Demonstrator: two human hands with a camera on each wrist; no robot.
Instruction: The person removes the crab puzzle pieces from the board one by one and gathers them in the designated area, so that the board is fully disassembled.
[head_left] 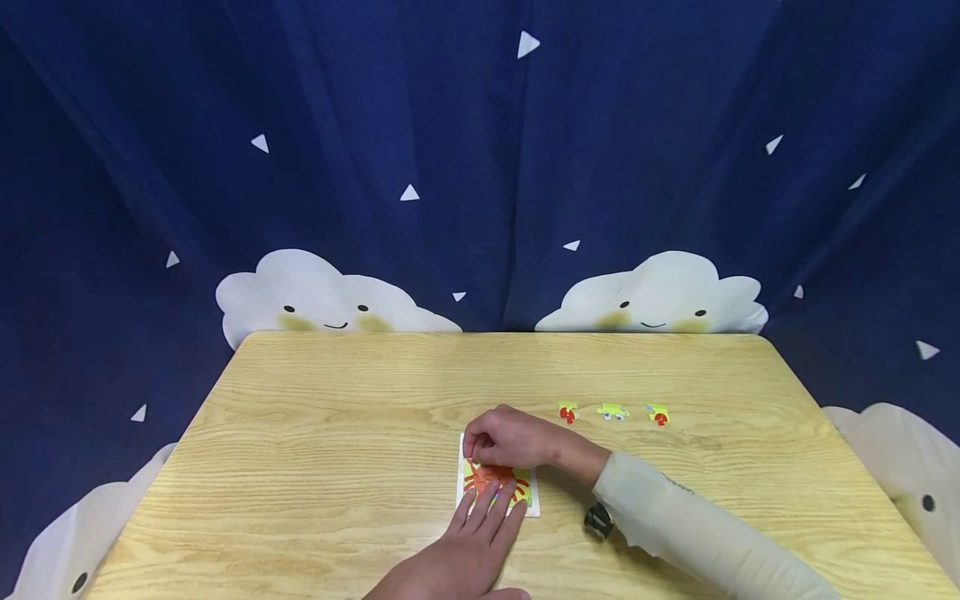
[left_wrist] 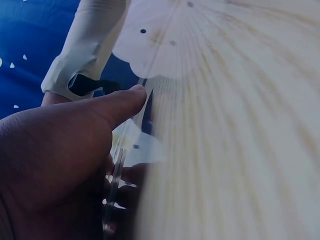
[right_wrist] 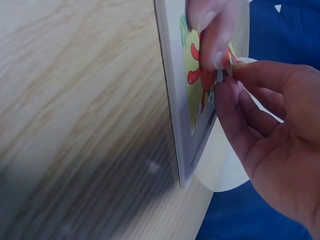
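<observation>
A small puzzle board (head_left: 461,492) with a white frame and a red crab picture on yellow-green lies flat on the table. My left hand (head_left: 468,554) rests on its lower part with the fingers straight and spread. At the board's upper left, my right hand (head_left: 508,437) pinches a small puzzle piece (right_wrist: 229,69) between thumb and fingertips. The fingers largely hide this piece. In the right wrist view, the right hand (right_wrist: 280,110) is close to the left fingertips, over the board's frame (right_wrist: 172,95). The left wrist view shows the left thumb (left_wrist: 125,102) low beside the tabletop.
Three loose puzzle pieces lie in a row behind the right forearm: a red-and-yellow one (head_left: 567,413), one with eyes (head_left: 614,412) and another red one (head_left: 659,415). The wooden table (head_left: 315,433) reaches back to a blue curtain (head_left: 465,125) with white clouds.
</observation>
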